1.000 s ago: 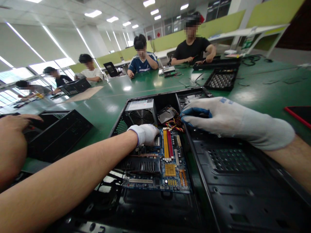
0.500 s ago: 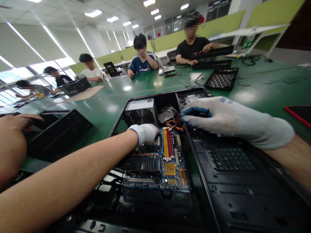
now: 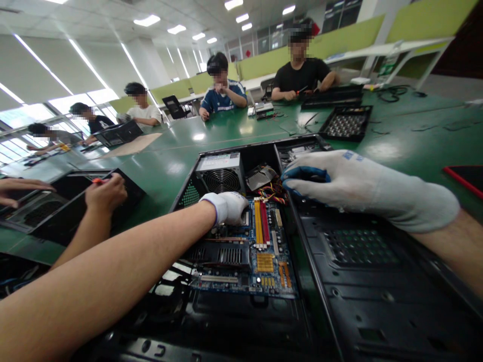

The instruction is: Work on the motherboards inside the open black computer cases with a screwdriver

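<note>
Motherboard: blue motherboard point(image 3: 270, 241), lying inside an open black case point(image 3: 245, 317), so everything below goes by that board.

Left hand: gloved left hand point(image 3: 231, 207) is over the board's back-left part, fingers curled down by a pale square socket point(image 3: 246, 219). Tips are hidden, so I can't tell if it's gripping anything.

Right hand: gloved right hand point(image 3: 332, 173) is right of the board and a bit behind it, thumb and fingers bent toward each other with a gap showing. Fingertips sit at the case's divider rail point(image 3: 302, 236); can't tell if they're pinching it.

Slots: yellow and red memory slots point(image 3: 261, 223) on the board, just right of the left hand.

Vented bit: black vented part point(image 3: 226, 255) across the board's left side.

Behind the board: power supply point(image 3: 221, 163) at back left, then a bunch of colored cables point(image 3: 272, 192) near the board's back edge.

Right of the board: black metal panel point(image 3: 354, 291) with a mesh patch.

Neighbor: well left of the board, a co-worker's hand point(image 3: 107, 195) grips something with an orange-red end point(image 3: 98, 181) beside another black case point(image 3: 123, 206).

Surface: green tabletop point(image 3: 173, 156) under the lot.
</note>
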The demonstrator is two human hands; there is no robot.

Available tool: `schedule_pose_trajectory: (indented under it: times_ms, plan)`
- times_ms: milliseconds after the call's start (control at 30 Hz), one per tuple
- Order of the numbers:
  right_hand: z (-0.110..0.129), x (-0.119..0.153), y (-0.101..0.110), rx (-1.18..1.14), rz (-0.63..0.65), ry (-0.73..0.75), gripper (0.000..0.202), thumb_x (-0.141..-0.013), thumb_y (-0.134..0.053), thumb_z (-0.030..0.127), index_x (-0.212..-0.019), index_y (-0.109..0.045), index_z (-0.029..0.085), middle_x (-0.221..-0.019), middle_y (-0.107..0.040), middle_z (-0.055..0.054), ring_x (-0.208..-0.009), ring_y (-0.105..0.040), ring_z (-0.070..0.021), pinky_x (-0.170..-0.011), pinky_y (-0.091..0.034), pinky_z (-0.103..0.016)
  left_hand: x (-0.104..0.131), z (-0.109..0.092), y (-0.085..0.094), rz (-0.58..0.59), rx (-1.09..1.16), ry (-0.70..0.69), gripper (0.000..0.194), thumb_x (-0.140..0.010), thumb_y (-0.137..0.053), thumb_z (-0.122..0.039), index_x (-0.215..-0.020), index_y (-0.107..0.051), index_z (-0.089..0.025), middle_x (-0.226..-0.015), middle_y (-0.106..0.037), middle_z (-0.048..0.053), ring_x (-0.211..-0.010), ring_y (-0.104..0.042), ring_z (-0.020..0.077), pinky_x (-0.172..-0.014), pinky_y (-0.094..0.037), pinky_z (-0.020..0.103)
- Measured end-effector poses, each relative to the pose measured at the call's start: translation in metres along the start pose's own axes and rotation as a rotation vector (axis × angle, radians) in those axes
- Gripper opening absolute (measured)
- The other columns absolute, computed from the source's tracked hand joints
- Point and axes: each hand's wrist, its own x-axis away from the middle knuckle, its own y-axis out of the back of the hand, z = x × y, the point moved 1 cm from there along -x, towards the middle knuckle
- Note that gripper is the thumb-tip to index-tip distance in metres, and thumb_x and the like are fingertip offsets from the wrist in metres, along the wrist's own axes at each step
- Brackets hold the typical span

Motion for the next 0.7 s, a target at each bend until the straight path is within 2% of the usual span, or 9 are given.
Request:
schedule_pose_trajectory:
  times_ms: [267, 567, 700]
  plan:
    - [0.0009, -0.0002, 0.0009, -0.039, -0.001, 0.006, 0.039, -0.093, -0.061, 0.061, -0.108, -0.077, 0.028, -0.106, -0.077, -0.005, -0.101, -0.068, -0.0309, -0.089, -0.053, -0.042, -0.0025, -0.0008, -0.0003, 0.017, 0.013, 0.004, 0.057, -0.082, -0.075, -0.046, -0.130, -0.067, -0.018, -0.129, -0.073, 0.013, -0.115, -0.071, 0.0313, -0.095, -0.058, 0.035]
    - [-0.0022, -0.0006, -0.0005, -0.014, 0.002, 0.021, 0.039, -0.095, -0.059, 0.059, -0.110, -0.076, 0.028, -0.109, -0.077, -0.006, -0.102, -0.068, -0.0304, -0.093, -0.052, -0.044, -0.0054, 0.0005, -0.0012, 0.023, -0.007, -0.006, 0.057, -0.078, -0.079, -0.043, -0.128, -0.068, -0.018, -0.127, -0.074, 0.013, -0.114, -0.072, 0.0306, -0.094, -0.057, 0.032]
    - [-0.0008, -0.0005, 0.0002, -0.020, 0.009, 0.008, 0.039, -0.095, -0.059, 0.059, -0.110, -0.077, 0.027, -0.108, -0.077, -0.006, -0.100, -0.068, -0.0302, -0.092, -0.052, -0.043, -0.0054, 0.0017, -0.0017, 0.024, -0.006, 0.002, 0.055, -0.080, -0.076, -0.049, -0.126, -0.070, -0.018, -0.125, -0.075, 0.013, -0.113, -0.072, 0.0308, -0.094, -0.058, 0.033]
